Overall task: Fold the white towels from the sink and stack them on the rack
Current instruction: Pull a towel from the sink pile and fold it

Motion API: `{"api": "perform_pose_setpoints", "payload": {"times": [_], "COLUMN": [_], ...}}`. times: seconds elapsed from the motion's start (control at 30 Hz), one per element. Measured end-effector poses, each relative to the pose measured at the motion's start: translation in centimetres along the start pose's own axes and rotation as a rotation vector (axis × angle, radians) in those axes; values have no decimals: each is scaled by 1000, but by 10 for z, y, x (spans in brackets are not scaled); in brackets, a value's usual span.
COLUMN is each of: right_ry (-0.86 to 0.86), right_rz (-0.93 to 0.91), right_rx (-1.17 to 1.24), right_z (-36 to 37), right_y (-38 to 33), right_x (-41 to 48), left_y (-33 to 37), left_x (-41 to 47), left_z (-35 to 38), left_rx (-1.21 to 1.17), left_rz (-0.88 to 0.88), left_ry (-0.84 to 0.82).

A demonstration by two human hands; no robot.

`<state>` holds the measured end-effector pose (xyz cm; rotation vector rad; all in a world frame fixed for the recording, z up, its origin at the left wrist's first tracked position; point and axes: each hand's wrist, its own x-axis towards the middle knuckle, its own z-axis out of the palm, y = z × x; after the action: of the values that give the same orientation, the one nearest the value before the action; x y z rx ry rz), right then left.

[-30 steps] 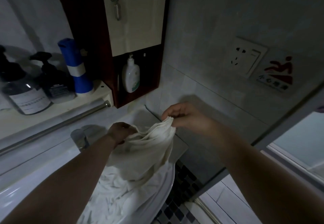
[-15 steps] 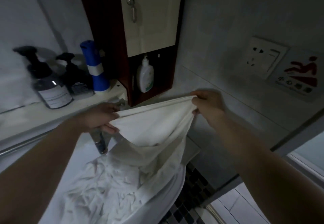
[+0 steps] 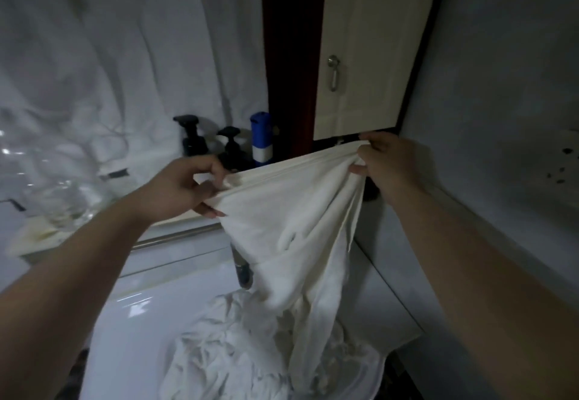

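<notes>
Above the sink (image 3: 138, 321), both hands are raised and set well apart, each clamped on the same white towel (image 3: 288, 211). The left hand (image 3: 185, 189) pinches the towel's upper edge at its left end, with the thumb on the near side and the fingers curled over the cloth. The right hand (image 3: 388, 164) grips the right end, where the fabric bunches into folds between thumb and fingers. The upper edge runs taut between the hands and sits a little higher on the right.

From that edge the towel hangs down in loose creases. Its lower part trails into the basin and touches the pile of towels (image 3: 225, 355), a crumpled white heap at the near end of the sink. The faucet (image 3: 243, 274) stands just behind the hanging cloth, which partly hides it.

Farther back, a pale shelf (image 3: 40, 236) runs along the wall with a metal rail (image 3: 175, 236) just under its front edge. On the shelf stand two dark pump bottles (image 3: 191, 139), side by side, and a blue can (image 3: 261, 139) with a white band just to their right. A clear container (image 3: 62, 189) sits on the left of the shelf, too blurred to make out. White fabric (image 3: 125, 54) hangs over the far wall on the left. To its right is a dark red cabinet (image 3: 291, 54) with a pale door (image 3: 369, 23) and a metal handle (image 3: 333, 72). A grey wall (image 3: 501, 70) fills the right side.
</notes>
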<state>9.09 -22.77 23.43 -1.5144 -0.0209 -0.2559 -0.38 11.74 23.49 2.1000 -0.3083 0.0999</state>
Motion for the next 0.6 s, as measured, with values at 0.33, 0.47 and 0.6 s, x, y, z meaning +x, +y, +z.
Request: {"api": "perform_pose_setpoints", "payload": {"times": [0.33, 0.47, 0.6], "right_ry": [-35, -47, -57], "right_rz": [-66, -120, -118], "right_rx": [-33, -48, -33], "right_z": [15, 15, 15], "right_y": [1, -1, -13], "right_x": [20, 26, 29], "left_y": [-3, -6, -3], "left_x": [-25, -19, -5], "left_z": [-23, -19, -14], "left_rx": [458, 482, 78], "left_rz": [-2, 69, -100], "left_ry": [-64, 187, 360]}}
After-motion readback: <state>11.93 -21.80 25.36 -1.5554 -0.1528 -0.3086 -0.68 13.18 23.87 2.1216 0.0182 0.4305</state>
